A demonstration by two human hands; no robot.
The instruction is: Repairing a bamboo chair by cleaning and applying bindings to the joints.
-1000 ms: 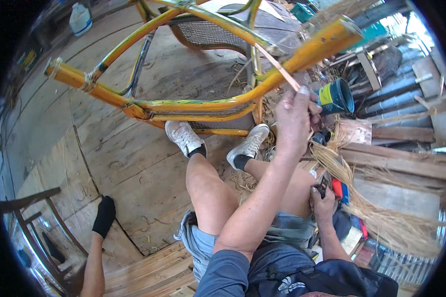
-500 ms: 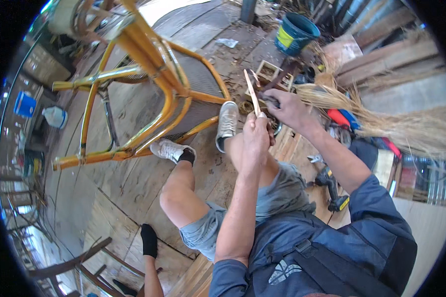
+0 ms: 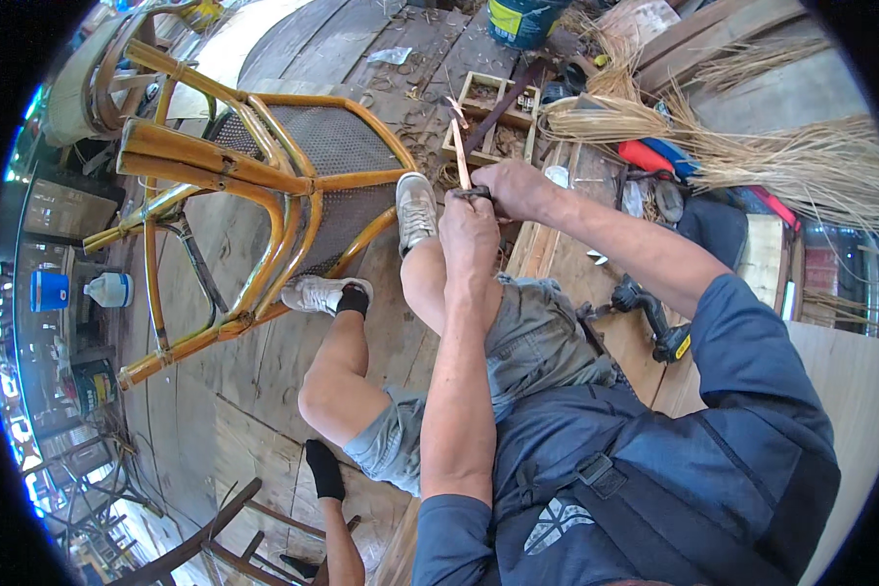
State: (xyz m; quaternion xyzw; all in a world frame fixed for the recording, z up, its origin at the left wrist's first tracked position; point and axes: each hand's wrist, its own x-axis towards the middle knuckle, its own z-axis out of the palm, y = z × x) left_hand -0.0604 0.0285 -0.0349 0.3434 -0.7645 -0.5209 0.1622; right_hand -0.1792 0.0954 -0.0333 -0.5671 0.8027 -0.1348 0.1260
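The left hand [image 3: 470, 234] is curled tight around the low end of a thin, pale wood strip [image 3: 461, 156], with no gap between the fingers and the palm that I can see. The strip pokes up from the top of that fist and leans a little to the left, in front of the person's body and close to the right knee. The right hand [image 3: 518, 189] is just beside the left one, and its fingers are bent in. A small dark tool [image 3: 474, 193] lies across the strip where the two hands meet. The right hand seems to hold it, but the fingers cover most of it, so I cannot tell what kind of tool it is. Past the top of the strip is a wooden box [image 3: 503, 82] split into little parts. To the left, a shiny orange-brown cane chair [image 3: 303, 184] lies tipped over, with a gray woven panel [image 3: 356, 142] in its frame. The person's white right shoe [image 3: 417, 208] is right by the chair. Over to the right is a long bundle of straw-colored strips [image 3: 781, 176]. A black and yellow power drill [image 3: 645, 301] lies below the right forearm. Down at the lower left, another person's foot in a black sock [image 3: 324, 469] is on the plank floor [image 3: 254, 381].
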